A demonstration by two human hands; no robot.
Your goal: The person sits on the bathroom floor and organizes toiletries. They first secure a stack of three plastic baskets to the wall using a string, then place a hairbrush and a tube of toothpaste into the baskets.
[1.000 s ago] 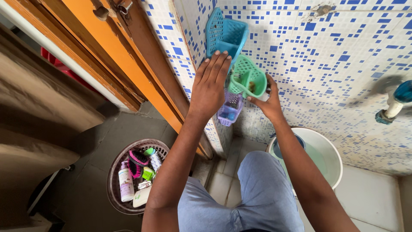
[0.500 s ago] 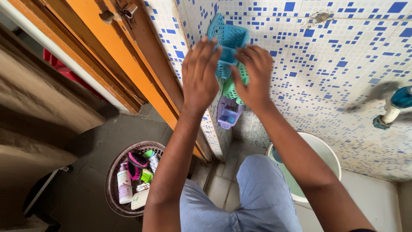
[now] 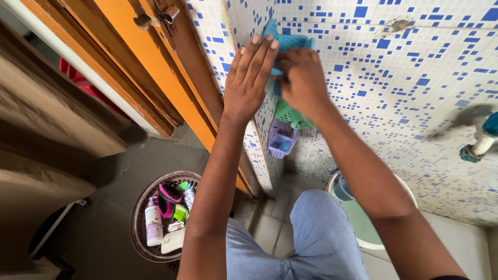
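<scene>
While I am looking down past my own blue-trousered knee (image 3: 321, 238), the nearest things are sitting on the floor: a round brown basket (image 3: 139, 228) at lower left, holding a white bottle (image 3: 153, 220), a pink-and-black brush (image 3: 167, 199) and a few small packets, and a pale bucket (image 3: 386, 220) at lower right, partly hidden behind my right forearm. Further up, both arms are reaching to the blue-and-white tiled wall (image 3: 404, 93). My left hand (image 3: 249, 83) is lying flat and released, fingers straight and together, its fingertips touching the left edge of the teal basket (image 3: 295, 42) that is hanging at the top of the wall. My right hand (image 3: 301, 78) is clenching on that same basket from below, knuckles outward (the fingertips are tucked out of sight, so I cannot tell exactly which part they are pinching). Just beneath the right hand a green basket (image 3: 293, 116) is peeking out, and below that a small purple basket (image 3: 282, 139) is hanging against the tiles. To the left, the orange door frame (image 3: 155, 67) is standing beside the wall.
</scene>
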